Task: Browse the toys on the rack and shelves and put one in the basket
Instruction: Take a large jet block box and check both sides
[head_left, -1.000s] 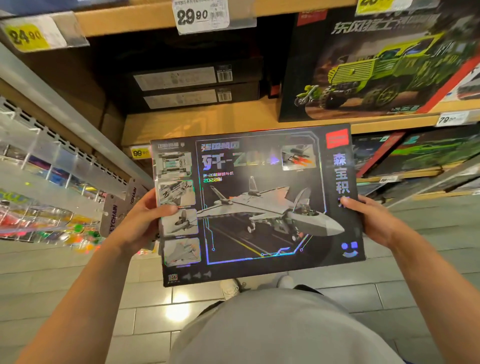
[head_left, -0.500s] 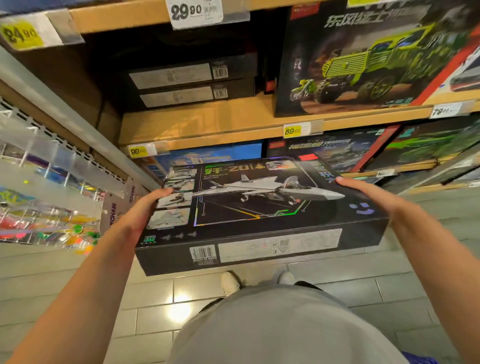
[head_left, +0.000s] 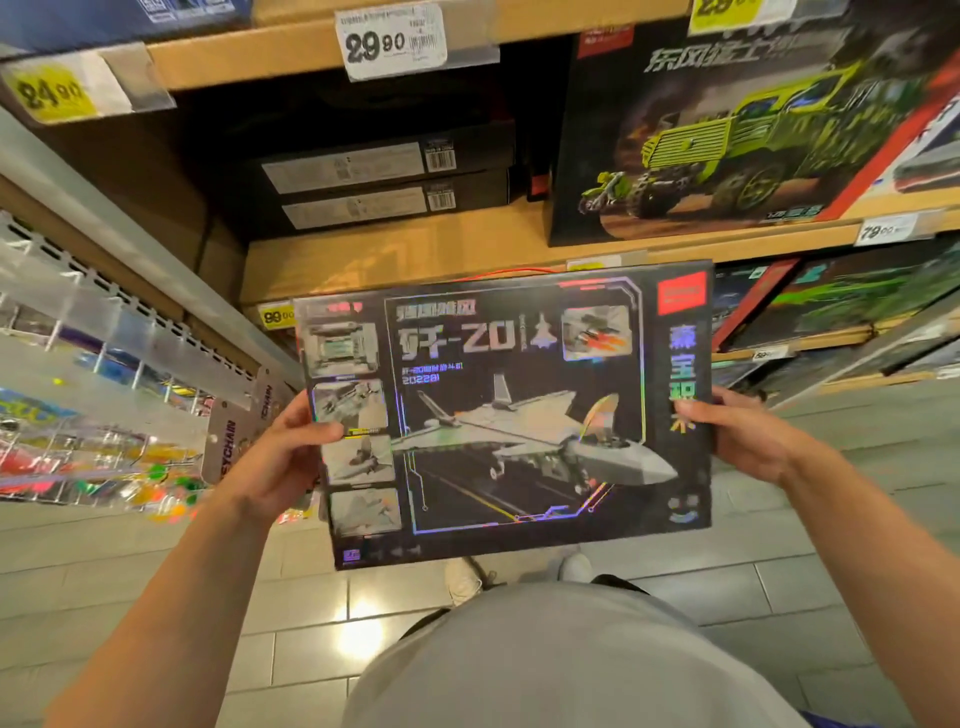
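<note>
I hold a black toy box (head_left: 519, 332) with a grey fighter jet printed on its front, upright and facing me, in front of the wooden shelves. My left hand (head_left: 275, 457) grips its left edge, thumb across the front. On the other side my right hand (head_left: 748, 436) grips the right edge, thumb on the front too. No basket is in view.
A wooden shelf (head_left: 415, 254) behind the box carries two flat black boxes (head_left: 374, 182) and a large box with a green truck (head_left: 727, 145). More boxes fill the lower shelves at right. A rack of small hanging toys (head_left: 104, 447) stands at left. Grey floor tiles lie below.
Half a second ago the box lay tilted flat, its barcode side toward me. Both hands have tipped it back upright, front facing me, as it was one second ago.
</note>
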